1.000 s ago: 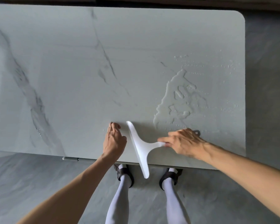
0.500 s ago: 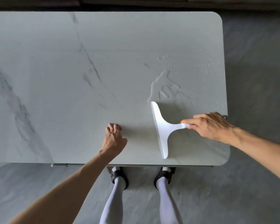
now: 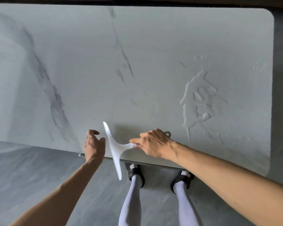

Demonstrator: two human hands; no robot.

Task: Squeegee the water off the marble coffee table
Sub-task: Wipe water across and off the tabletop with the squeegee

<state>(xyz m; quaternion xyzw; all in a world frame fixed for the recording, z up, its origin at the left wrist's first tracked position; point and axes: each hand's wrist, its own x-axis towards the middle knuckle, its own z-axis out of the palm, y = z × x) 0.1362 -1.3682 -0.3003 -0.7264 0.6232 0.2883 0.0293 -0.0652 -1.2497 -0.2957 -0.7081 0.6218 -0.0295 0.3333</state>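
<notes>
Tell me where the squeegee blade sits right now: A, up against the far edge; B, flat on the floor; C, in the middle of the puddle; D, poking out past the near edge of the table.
D: the squeegee, its handle gripped by the right hand, has its lower blade end beyond the near edge of the table, with the puddle apart to its right.

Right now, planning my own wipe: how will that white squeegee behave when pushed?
The squeegee seems light: the right hand holds it by its slim handle alone. Likely stiff: its blade overhangs the table edge without drooping.
</notes>
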